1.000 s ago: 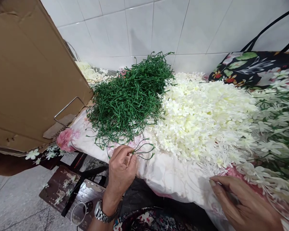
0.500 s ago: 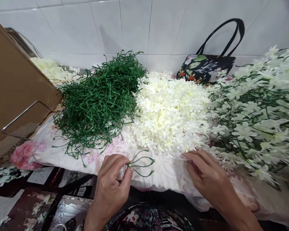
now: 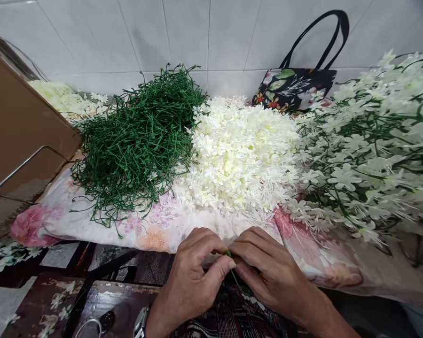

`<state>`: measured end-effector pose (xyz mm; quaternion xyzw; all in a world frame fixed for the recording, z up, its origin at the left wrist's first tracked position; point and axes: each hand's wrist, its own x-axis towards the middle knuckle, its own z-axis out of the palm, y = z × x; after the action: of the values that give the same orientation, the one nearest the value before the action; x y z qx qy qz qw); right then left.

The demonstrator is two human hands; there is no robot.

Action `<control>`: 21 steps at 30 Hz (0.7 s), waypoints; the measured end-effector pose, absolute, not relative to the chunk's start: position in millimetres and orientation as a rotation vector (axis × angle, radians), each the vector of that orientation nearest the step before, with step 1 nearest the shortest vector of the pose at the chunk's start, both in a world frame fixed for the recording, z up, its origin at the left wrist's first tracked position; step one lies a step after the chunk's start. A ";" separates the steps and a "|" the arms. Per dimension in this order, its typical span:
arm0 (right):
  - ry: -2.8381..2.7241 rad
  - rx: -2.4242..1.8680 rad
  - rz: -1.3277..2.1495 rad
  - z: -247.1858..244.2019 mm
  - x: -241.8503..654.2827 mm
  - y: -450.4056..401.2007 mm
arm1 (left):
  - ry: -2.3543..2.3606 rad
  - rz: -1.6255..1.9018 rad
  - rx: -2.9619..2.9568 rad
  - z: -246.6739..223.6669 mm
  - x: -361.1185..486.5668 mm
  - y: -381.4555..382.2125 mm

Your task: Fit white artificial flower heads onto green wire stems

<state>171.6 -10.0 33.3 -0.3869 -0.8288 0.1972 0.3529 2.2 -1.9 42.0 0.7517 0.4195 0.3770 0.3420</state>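
Leaning in at the far left, a cardboard box (image 3: 17,126) stands beside the cloth-covered tabletop (image 3: 193,220), and next to it lies a tangled heap of green stems (image 3: 137,141). Then comes the real change: the left grip (image 3: 193,281), which a moment ago held a splayed green stem piece well apart from the other side, has now met the right grip at the near edge of the cloth. Thumb and finger of that left grip pinch the green stem piece (image 3: 228,254) at a small knotted spot, so the work seems to have passed from holding to fine handling with both sides. The piece looks thin, dark green and flexible, with one slim strand trailing below the fingertips; its other branches are mostly hidden. Just beyond the two sides spreads a dense mound of creamy white blossoms (image 3: 239,159), many-petalled and loosely piled. The right grip (image 3: 273,277) is closed in at the same spot, fingertips touching or nearly touching the piece; whether it pinches anything itself, I cannot tell. Behind, against the tiles, sits a floral bag (image 3: 296,89), and furthest right are white-flowered sprays (image 3: 359,155) with green stalks.
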 end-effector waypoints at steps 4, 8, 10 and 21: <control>-2.008 -1.038 0.657 28.6 172.0 -15.5 | 0.999 0.994 1.811 37.4 4.5 -6.2; -1.977 -1.020 0.677 25.4 169.3 -17.4 | 0.994 1.026 1.727 36.4 5.8 -8.3; -1.968 -1.003 0.658 24.1 168.2 -17.5 | 1.014 0.996 1.694 36.7 6.3 -8.2; -1.987 -1.029 0.655 19.8 170.3 -19.8 | 1.115 0.856 1.593 36.0 12.6 -8.7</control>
<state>170.3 -19.8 19.8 -0.4057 -0.7833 0.2582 0.3939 12.6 -8.7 36.0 0.6548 0.4586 0.3518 0.4869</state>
